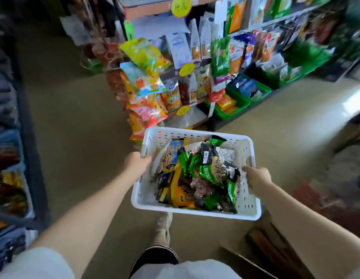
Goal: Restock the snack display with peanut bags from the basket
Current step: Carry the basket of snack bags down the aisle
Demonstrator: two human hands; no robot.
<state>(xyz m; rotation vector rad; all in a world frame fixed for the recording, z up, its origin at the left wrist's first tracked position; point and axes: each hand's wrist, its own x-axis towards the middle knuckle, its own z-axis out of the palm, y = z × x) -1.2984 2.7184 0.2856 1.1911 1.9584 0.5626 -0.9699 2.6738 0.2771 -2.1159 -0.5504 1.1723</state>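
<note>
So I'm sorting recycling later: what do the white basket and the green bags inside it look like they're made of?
The basket, held by the left hand and right hand, looks like moulded white plastic: smooth, slightly glossy walls punched with rows of regular holes. The green bags seem to be thin printed plastic film, shiny and crinkled, one with a clear window; any foil lining can't be judged.
</note>
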